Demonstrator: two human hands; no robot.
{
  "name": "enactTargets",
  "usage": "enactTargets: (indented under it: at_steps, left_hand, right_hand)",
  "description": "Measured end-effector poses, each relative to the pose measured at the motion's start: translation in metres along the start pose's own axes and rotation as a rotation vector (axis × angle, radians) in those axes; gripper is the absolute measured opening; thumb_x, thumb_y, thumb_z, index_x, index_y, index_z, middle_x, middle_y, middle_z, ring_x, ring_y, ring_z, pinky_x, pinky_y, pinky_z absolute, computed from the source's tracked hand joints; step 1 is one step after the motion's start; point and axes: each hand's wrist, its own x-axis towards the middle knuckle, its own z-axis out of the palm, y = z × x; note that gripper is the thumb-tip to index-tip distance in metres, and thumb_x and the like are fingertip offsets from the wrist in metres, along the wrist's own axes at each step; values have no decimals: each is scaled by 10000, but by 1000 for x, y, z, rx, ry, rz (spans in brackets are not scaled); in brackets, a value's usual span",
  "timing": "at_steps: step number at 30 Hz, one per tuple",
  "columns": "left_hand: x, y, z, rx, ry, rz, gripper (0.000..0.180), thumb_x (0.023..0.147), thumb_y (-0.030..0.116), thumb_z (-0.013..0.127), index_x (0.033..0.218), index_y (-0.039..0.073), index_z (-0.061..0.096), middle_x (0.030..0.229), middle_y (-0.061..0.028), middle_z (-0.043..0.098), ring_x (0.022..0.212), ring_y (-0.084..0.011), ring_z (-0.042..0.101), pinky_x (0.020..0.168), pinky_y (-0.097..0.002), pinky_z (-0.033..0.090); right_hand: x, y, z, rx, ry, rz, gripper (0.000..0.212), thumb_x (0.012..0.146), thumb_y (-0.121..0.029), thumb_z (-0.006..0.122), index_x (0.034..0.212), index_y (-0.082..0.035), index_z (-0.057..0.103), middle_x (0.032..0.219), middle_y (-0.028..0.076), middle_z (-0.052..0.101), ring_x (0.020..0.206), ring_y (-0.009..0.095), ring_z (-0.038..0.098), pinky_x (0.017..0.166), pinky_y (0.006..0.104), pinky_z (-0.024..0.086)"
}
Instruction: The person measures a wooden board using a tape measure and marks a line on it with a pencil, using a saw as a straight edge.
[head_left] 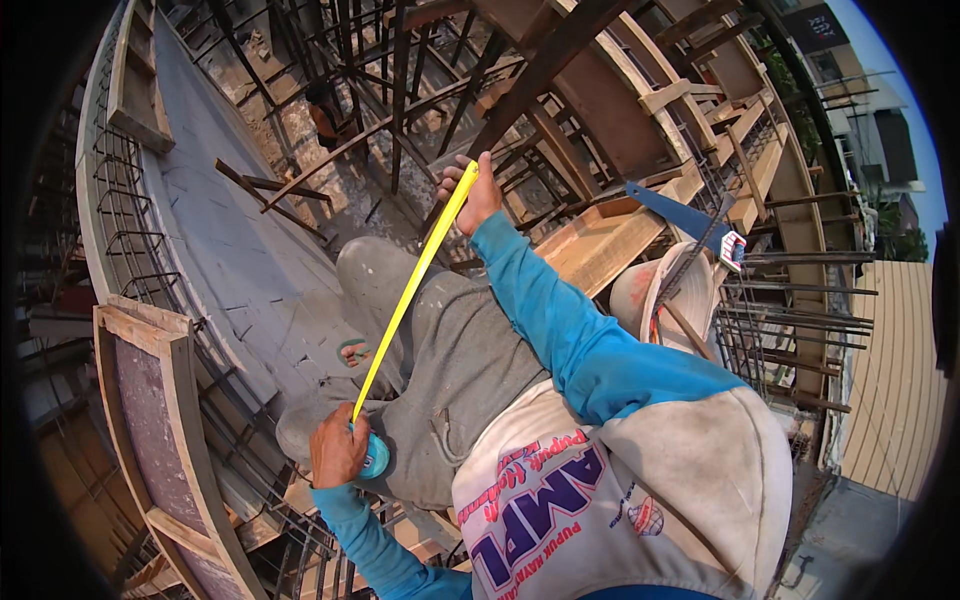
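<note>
My left hand (pixel 338 447) is closed around the round turquoise case of a tape measure (pixel 374 457), low on the left above my grey-trousered leg. From the case a bright yellow blade (pixel 415 285) stretches straight up and to the right across my knees. At its far end my right hand (pixel 480 200) grips the blade between thumb and fingers, with the arm reaching out in front of me. A sandalled foot (pixel 354 352) shows partly below the blade. Part of the case is hidden by my left hand.
A blue handsaw (pixel 680 215) lies to the right by a pale bucket (pixel 640 300) and wooden formwork (pixel 600 240). On the left are a grey block wall (pixel 225 235), a rebar cage (pixel 125 205) and a framed panel (pixel 150 420). Props stand over a lower floor ahead.
</note>
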Motion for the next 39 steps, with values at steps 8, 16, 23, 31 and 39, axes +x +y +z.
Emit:
enactTargets:
  at_steps: [8, 16, 23, 31, 39]
  left_hand:
    - [-12, 2, 21, -149, -20, 1, 202, 868, 219, 535, 877, 19, 559, 781, -245, 601, 740, -457, 566, 622, -506, 417]
    - [-11, 4, 25, -208, -10, 14, 172, 857, 188, 550, 860, 17, 555, 762, -242, 587, 711, -459, 555, 602, -503, 406]
    - [-2, 11, 25, -244, 3, -8, 186, 871, 203, 550, 828, 23, 536, 757, -234, 583, 698, -456, 552, 594, -503, 404]
    - [-2, 5, 16, -386, 1, -47, 200, 889, 230, 539, 897, 31, 516, 803, -228, 596, 737, -448, 562, 623, -507, 417]
    - [-37, 2, 49, -802, 158, -28, 411, 925, 311, 536, 1201, 28, 425, 811, -179, 637, 751, -329, 628, 652, -416, 455]
  right_hand:
    - [-14, -33, 25, 36, -175, 1, 506, 951, -555, 364, 1041, -88, 535, 710, 44, 584, 595, 146, 523, 542, 311, 446]
    - [-20, -26, 29, 67, -152, 63, 446, 938, -527, 444, 1038, -97, 510, 734, 26, 513, 621, 141, 473, 568, 303, 416]
    - [-25, -12, 50, -106, -118, -18, 266, 961, -344, 472, 1022, -85, 463, 748, 56, 558, 637, 163, 539, 595, 303, 458]
    - [-68, 13, 82, -304, -398, -104, 309, 961, -269, 518, 1176, -51, 469, 849, 84, 620, 767, 139, 590, 701, 276, 490]
    - [-175, 57, 62, -654, -1009, 406, 351, 834, -258, 709, 1062, -36, 563, 884, 47, 602, 791, 131, 588, 636, 256, 490]
